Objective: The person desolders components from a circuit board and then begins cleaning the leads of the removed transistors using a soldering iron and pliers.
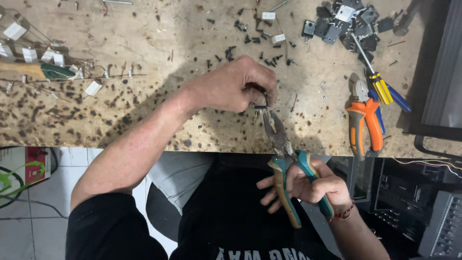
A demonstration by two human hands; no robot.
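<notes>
Far left on the scarred wooden workbench [144,43]: white ceramic resistors [53,57] on thin wire leads, beside a green-handled tool [57,72]. Further right, above the hands: scattered small black screws [250,38]. Left hand [231,86] reaching in from the left over the bench edge, knuckles up, fingers curled shut around a small dark part [260,102], mostly hidden. Just below, nose of teal-handled pliers [279,139] touching that part, jaws nearly closed. Right hand [308,188] low near the body, palm up, wrapped loosely round both pliers handles, fingers half curled. Further right, apart: orange-handled cutters [364,123], yellow-and-blue screwdriver [380,84], pile of black transistors [349,21].
</notes>
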